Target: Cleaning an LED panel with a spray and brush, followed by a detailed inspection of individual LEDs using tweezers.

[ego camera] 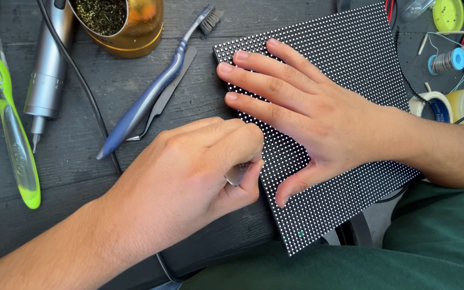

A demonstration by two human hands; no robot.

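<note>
The left hand [189,172] is pinched shut around a small metal tool [237,174], probably tweezers, though only a sliver of metal shows between thumb and forefinger. Its tip meets the left edge of the panel [350,53], a black board studded with rows of white dots. The right hand [318,115] lies flat and open on the panel, fingers spread, pressing it down and gripping nothing.

The panel sits at the near edge of the table [81,161], turned at an angle, its near corner overhanging the person's lap. It looks stiff and light, but the dots seem delicate, so it is best held by its edges or under a flat palm.

To the left lie a blue brush [151,96] over spare tweezers [162,102], a grey pen tool [46,75], a green brush [12,129] and a brass pot [130,27]. A solder spool [447,60] and tape [430,104] sit on the right.
</note>
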